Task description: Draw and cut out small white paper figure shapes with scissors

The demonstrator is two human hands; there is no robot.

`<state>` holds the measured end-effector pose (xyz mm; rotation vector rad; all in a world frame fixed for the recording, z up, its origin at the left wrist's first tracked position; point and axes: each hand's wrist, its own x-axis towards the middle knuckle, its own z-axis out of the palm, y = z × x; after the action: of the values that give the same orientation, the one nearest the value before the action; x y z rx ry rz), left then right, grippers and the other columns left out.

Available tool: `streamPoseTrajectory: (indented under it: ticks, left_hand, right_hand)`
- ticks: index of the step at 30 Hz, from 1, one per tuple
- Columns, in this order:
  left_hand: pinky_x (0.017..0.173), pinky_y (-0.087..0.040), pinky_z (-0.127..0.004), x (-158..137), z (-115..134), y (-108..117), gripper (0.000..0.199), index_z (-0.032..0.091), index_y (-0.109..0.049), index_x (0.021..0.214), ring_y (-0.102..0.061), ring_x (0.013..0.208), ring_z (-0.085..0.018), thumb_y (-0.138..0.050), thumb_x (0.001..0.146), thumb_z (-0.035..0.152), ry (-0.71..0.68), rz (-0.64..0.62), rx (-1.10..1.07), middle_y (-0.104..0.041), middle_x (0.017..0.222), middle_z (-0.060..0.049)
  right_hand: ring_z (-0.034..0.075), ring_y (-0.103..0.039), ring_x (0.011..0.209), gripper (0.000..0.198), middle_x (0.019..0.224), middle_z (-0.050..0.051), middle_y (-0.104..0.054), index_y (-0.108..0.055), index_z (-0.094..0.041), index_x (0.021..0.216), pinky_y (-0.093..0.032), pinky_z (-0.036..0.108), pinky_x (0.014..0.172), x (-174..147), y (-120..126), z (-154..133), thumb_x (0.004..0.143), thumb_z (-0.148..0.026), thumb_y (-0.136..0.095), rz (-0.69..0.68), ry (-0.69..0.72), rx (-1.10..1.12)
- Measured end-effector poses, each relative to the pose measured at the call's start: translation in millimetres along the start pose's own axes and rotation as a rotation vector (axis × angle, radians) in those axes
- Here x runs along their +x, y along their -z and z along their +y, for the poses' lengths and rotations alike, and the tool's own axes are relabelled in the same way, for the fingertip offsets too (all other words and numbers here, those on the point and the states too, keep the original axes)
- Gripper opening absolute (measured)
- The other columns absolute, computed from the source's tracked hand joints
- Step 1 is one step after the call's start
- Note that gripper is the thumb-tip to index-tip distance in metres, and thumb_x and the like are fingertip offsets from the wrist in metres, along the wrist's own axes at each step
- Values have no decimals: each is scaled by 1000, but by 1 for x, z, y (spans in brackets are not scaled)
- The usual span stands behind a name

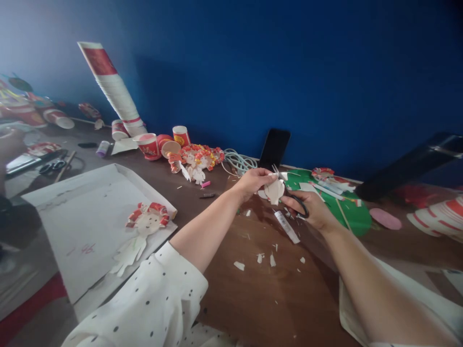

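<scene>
My left hand (pixel 256 181) pinches a small white paper cutout (pixel 274 191) with a rounded outline. Black-handled scissors (pixel 301 204) are gripped in my right hand (pixel 314 208), and their blades reach up behind or along the cutout's edge. Just below my hands lies a white glue tube (pixel 287 226). Scraps of white paper (pixel 239 265) are scattered on the brown table (pixel 260 299) in front of me. A paper doll (pixel 147 226) with a red and white curled rim around its head rests on the large white sheet to the left.
A leaning stack of paper cups (pixel 115 89) stands by the blue wall. Near it are red cups (pixel 148 146) and several paper dolls (pixel 198 161). A black phone (pixel 275 148) leans on the wall. Green card (pixel 356 217) lies right. At far left another person's hand (pixel 12 144) shows blurred.
</scene>
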<state>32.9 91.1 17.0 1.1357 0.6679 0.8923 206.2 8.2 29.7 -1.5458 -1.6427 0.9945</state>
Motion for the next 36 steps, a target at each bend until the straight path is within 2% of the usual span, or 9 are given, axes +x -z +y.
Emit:
streamPoseTrajectory:
  ticks: [10, 18, 27, 36]
  left_hand:
    - [48, -30, -20, 0, -2, 0, 18, 13, -60, 75, -48, 47, -5, -69, 79, 28, 1, -3, -17, -59, 60, 1]
    - [44, -24, -20, 4, -5, 5, 22, 14, -60, 76, -45, 46, -5, -72, 77, 32, -15, -27, 20, -58, 60, 1]
    - [43, -23, -22, 1, -3, 3, 21, 15, -58, 74, -41, 43, -5, -68, 81, 32, -6, -6, 15, -53, 56, 3]
    - [45, -24, -22, 5, -7, 8, 22, 16, -59, 75, -42, 45, -5, -68, 80, 35, -46, -25, 92, -55, 58, 3]
  right_hand:
    - [10, -45, 46, 40, 47, -2, -51, -65, -18, 66, -34, 24, 47, -1, 1, -2, 73, -57, -67, 9, -20, 4]
    - [10, -45, 46, 41, 47, -1, -51, -63, -18, 61, -34, 24, 47, -2, 1, -5, 72, -57, -69, 11, -29, -2]
    - [11, -47, 47, 38, 49, -3, -52, -75, -19, 91, -37, 24, 48, -1, 2, 1, 75, -53, -69, 18, -38, -3]
    - [12, -47, 46, 37, 47, -1, -53, -73, -17, 79, -36, 25, 48, -3, 3, -4, 78, -54, -67, -18, 16, -59]
